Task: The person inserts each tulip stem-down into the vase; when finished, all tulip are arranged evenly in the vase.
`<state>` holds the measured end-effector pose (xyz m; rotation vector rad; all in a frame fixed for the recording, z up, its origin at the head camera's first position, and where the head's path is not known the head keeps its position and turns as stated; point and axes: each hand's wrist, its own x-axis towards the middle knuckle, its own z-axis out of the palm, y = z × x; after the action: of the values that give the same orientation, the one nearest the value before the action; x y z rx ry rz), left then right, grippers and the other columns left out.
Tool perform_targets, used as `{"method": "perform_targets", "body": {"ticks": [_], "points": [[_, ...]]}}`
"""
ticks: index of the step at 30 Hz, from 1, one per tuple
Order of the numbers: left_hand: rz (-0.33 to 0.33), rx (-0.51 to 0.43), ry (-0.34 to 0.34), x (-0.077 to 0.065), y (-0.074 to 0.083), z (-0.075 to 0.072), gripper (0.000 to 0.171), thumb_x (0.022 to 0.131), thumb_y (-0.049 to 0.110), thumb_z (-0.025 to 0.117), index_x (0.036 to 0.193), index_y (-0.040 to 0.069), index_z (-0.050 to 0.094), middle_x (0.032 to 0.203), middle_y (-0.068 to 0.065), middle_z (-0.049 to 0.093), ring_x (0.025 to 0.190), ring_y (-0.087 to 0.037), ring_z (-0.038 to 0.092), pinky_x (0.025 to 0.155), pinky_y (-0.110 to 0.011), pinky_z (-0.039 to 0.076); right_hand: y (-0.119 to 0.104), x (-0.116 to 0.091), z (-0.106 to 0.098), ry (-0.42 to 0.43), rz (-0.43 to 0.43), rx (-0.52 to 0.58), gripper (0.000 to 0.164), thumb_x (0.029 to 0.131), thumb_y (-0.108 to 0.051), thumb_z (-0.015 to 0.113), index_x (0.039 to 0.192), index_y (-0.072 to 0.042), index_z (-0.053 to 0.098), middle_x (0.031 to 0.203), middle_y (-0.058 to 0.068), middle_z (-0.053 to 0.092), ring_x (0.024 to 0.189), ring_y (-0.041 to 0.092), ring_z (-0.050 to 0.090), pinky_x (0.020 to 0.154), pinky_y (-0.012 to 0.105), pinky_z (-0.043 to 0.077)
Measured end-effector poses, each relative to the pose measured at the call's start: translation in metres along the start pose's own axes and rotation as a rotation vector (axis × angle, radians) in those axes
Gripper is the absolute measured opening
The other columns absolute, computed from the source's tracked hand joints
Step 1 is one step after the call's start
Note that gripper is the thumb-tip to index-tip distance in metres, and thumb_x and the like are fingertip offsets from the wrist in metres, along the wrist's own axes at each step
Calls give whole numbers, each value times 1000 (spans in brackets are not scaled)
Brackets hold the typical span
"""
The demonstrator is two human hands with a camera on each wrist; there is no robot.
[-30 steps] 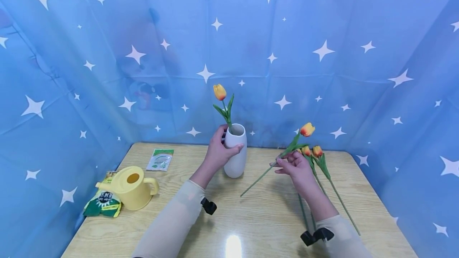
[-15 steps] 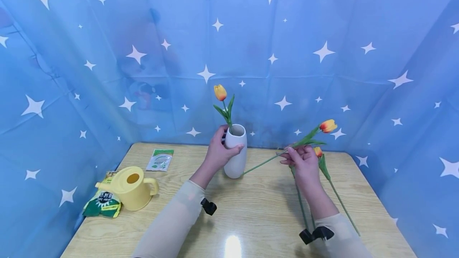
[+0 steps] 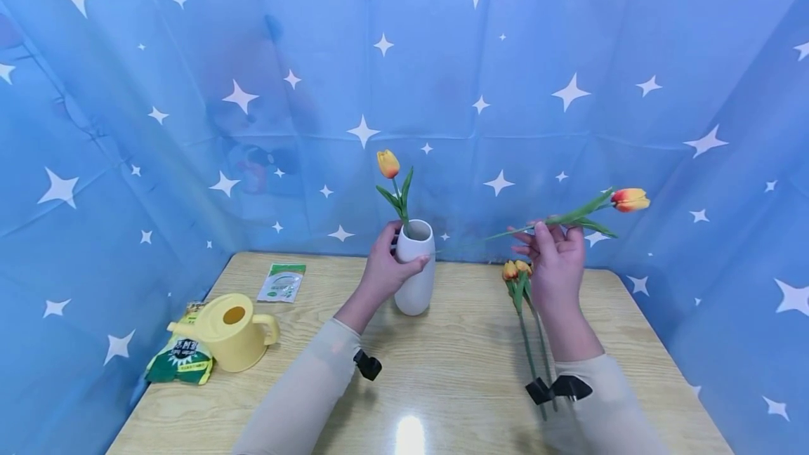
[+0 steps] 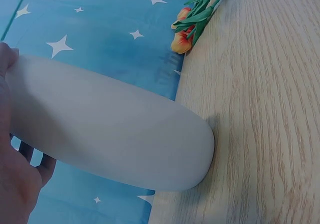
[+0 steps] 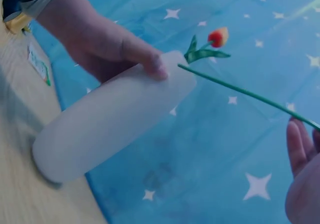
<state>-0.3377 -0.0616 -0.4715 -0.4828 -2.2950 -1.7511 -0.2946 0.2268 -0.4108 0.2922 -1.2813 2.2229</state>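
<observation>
A white vase (image 3: 414,293) stands upright on the table, steadied by the left hand (image 3: 390,269), whose thumb and fingers wrap its upper part. One yellow-orange tulip (image 3: 388,163) with green leaves rises from its mouth. To the right, the right hand (image 3: 557,258) pinches the stem of another tulip (image 3: 630,200), raised above the table with its bloom pointing right. The bare end of this green stem (image 5: 235,88) overlaps the vase near its rim in the right wrist view. More tulips (image 3: 517,270) lie on the table beside the right forearm, which covers part of them.
A yellow watering can (image 3: 237,346) sits at the left, in front of a green and yellow bag (image 3: 183,357). Behind it lies a small white and green packet (image 3: 281,282). A blue star-patterned curtain (image 3: 303,195) hangs along the wooden table's back edge (image 3: 341,256).
The right hand has risen and moved right with its tulip, tilting the stem nearly level and swinging its end up to the vase's upper part. The left hand and vase have stayed put.
</observation>
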Motion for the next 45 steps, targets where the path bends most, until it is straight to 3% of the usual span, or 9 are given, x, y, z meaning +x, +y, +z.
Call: {"method": "perform_targets", "body": {"ticks": [6, 12, 16, 33, 41, 45], "points": [[3, 1, -5, -1, -2, 1, 71, 91, 34, 90, 151, 22, 54, 142, -3, 63, 125, -28, 65, 101, -61, 58, -5, 8, 16, -21, -43, 63, 20, 109, -8, 69, 122, 0, 55, 103, 15, 71, 89, 28, 82, 71, 34, 66], [8, 0, -4, 0, -2, 0, 72, 91, 36, 90, 152, 22, 54, 143, -3, 63, 126, -29, 65, 102, -61, 58, -4, 15, 29, -31, -70, 49, 23, 109, -7, 69, 125, 2, 54, 103, 15, 70, 89, 27, 82, 72, 34, 66], [11, 6, -3, 0, -4, 0, 72, 91, 36, 90, 152, 23, 54, 143, -2, 63, 126, -28, 65, 102, -61, 58, -3, 20, 35, -33, -87, 24, 19, 109, -5, 69, 124, -3, 58, 104, 16, 72, 89, 27, 81, 69, 33, 66], [-6, 21, 9, 0, -2, 2, 74, 90, 36, 90, 153, 23, 53, 141, -3, 62, 124, -29, 65, 101, -62, 58, 12, 27, 61, -171, -246, -254, 20, 110, -8, 68, 128, -11, 59, 108, 15, 72, 94, 28, 81, 69, 31, 64], [-3, 1, 11, 0, -1, 2, 72, 90, 33, 90, 152, 23, 54, 140, -3, 64, 123, -29, 65, 100, -61, 58, 18, 23, 72, -225, -222, -320, 22, 111, -9, 68, 131, -9, 57, 109, 24, 70, 94, 24, 81, 69, 33, 65], [-1, 4, 9, 0, 0, 2, 72, 90, 32, 90, 152, 23, 54, 139, -3, 64, 123, -29, 66, 100, -61, 58, 22, 22, 75, -249, -185, -353, 21, 112, -9, 66, 130, -9, 57, 108, 22, 70, 94, 21, 80, 69, 31, 64]]}}
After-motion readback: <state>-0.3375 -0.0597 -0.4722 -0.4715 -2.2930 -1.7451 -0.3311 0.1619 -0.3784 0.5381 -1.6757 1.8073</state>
